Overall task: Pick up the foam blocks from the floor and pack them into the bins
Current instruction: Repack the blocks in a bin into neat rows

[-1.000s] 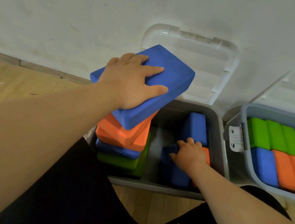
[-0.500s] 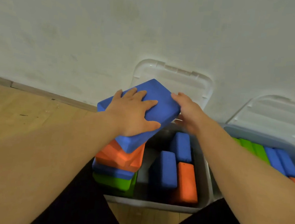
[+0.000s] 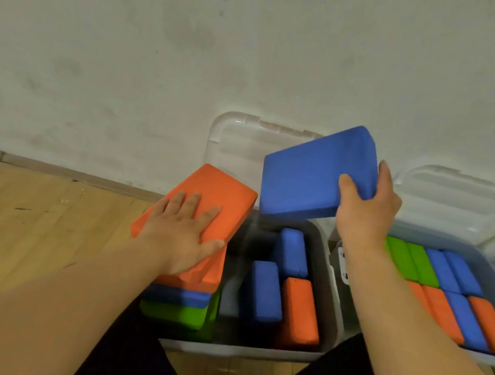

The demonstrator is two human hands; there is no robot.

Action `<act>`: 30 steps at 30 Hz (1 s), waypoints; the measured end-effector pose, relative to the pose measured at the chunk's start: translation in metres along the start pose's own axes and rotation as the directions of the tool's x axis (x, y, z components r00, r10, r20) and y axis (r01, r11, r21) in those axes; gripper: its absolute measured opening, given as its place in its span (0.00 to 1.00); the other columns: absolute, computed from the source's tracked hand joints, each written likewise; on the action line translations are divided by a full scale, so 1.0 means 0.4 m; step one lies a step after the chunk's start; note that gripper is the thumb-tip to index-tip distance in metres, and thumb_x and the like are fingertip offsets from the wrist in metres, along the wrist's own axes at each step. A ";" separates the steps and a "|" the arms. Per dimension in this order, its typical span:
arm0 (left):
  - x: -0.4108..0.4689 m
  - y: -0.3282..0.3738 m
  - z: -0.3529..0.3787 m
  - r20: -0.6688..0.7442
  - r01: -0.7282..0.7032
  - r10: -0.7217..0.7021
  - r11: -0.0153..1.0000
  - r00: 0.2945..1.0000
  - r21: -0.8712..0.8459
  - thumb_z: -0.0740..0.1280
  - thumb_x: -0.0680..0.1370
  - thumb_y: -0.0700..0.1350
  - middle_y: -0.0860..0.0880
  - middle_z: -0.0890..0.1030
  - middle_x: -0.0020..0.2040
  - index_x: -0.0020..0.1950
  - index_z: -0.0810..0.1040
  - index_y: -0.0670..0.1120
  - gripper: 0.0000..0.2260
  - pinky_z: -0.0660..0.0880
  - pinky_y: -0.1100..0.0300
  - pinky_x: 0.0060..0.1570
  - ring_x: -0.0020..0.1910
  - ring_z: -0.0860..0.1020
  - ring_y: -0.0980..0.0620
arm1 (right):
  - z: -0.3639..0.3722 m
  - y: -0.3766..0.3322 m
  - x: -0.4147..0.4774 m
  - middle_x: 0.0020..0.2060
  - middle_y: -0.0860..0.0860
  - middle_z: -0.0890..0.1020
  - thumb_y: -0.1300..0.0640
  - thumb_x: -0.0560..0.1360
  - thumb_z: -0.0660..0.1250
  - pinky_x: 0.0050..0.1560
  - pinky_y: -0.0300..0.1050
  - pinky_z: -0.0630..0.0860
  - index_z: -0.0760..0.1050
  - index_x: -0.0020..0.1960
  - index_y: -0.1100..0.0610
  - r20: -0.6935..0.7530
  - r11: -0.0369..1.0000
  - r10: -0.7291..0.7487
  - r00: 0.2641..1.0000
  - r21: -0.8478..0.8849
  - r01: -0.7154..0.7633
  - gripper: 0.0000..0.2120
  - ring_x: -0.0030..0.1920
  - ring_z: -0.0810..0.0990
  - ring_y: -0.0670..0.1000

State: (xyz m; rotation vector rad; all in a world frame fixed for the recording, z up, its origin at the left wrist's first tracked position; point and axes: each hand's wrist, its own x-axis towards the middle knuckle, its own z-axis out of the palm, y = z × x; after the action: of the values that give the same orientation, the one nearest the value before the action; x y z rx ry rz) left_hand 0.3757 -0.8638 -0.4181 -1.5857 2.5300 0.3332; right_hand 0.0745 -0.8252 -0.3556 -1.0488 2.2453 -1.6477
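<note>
My right hand (image 3: 364,210) grips a blue foam block (image 3: 312,176) by its right end and holds it tilted in the air above the grey bin (image 3: 333,292). My left hand (image 3: 182,235) lies flat with straight fingers on an orange block (image 3: 208,195), the top of a stack with another orange, a blue (image 3: 178,296) and a green block (image 3: 176,315) at the bin's left side. Inside the bin stand two blue blocks (image 3: 262,290) and an orange one (image 3: 300,310) on edge.
A second grey bin (image 3: 450,241) to the right is packed with green, blue and orange blocks. Clear lids (image 3: 242,143) lean on the white wall behind both bins. Wooden floor (image 3: 35,225) stretches to the left. My dark-clothed legs are at the bottom.
The blue block has left the stack's top and passed from my left hand to my right, moving up and right. My left hand now rests on the uncovered orange block.
</note>
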 end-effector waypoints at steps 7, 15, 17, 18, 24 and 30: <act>0.002 0.009 0.008 -0.012 0.023 -0.022 0.998 1.000 0.062 0.47 0.77 0.75 0.48 0.43 0.84 0.82 0.42 0.65 0.37 0.43 0.42 0.79 0.82 0.43 0.43 | 0.051 0.164 -0.177 0.72 0.59 0.65 0.41 0.79 0.64 0.69 0.58 0.69 0.52 0.82 0.40 0.486 0.755 -0.026 0.874 -0.564 0.335 0.36 0.69 0.68 0.63; -0.002 0.010 0.010 -0.031 0.032 -0.031 0.998 0.999 0.050 0.47 0.77 0.75 0.48 0.43 0.84 0.82 0.42 0.65 0.36 0.43 0.43 0.79 0.82 0.42 0.44 | 0.075 0.059 -0.083 0.72 0.58 0.64 0.41 0.78 0.61 0.53 0.50 0.69 0.53 0.82 0.41 0.586 0.709 0.151 0.796 -0.625 0.325 0.35 0.62 0.74 0.61; -0.001 0.004 0.010 -0.034 0.034 -0.033 0.999 0.999 0.042 0.47 0.77 0.75 0.48 0.43 0.84 0.82 0.42 0.65 0.36 0.43 0.43 0.79 0.82 0.42 0.44 | 0.073 0.042 -0.073 0.71 0.57 0.64 0.42 0.79 0.60 0.48 0.47 0.69 0.53 0.82 0.39 0.552 0.780 0.166 0.817 -0.580 0.234 0.33 0.53 0.75 0.57; -0.001 -0.002 0.009 -0.037 0.036 -0.035 0.999 0.999 0.038 0.47 0.77 0.75 0.48 0.43 0.84 0.82 0.42 0.65 0.36 0.43 0.43 0.80 0.82 0.42 0.44 | 0.073 0.037 -0.072 0.71 0.56 0.64 0.42 0.79 0.60 0.45 0.46 0.70 0.53 0.82 0.38 0.539 0.827 0.173 0.824 -0.534 0.175 0.33 0.48 0.75 0.53; -0.005 -0.041 0.009 -0.062 0.047 -0.047 0.999 0.997 0.008 0.48 0.76 0.75 0.49 0.45 0.84 0.81 0.43 0.66 0.36 0.44 0.45 0.79 0.83 0.44 0.45 | 0.103 0.109 -0.193 0.77 0.60 0.59 0.41 0.76 0.68 0.36 0.40 0.75 0.47 0.82 0.36 0.654 0.847 0.269 0.707 -0.510 0.149 0.42 0.38 0.78 0.48; -0.008 -0.082 0.014 -0.078 0.051 -0.053 0.998 0.996 -0.023 0.48 0.76 0.76 0.49 0.46 0.84 0.81 0.43 0.66 0.36 0.44 0.45 0.79 0.83 0.44 0.46 | 0.134 0.343 -0.388 0.72 0.59 0.63 0.30 0.72 0.68 0.61 0.54 0.75 0.49 0.82 0.40 0.708 0.615 0.526 0.471 -0.699 0.364 0.46 0.62 0.78 0.62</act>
State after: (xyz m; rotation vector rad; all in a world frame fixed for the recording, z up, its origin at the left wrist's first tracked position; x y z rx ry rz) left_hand 0.4067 -0.8732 -0.4266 -1.7014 2.5448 0.2982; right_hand 0.1567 -0.7508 -0.5384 -1.4079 2.0280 0.2725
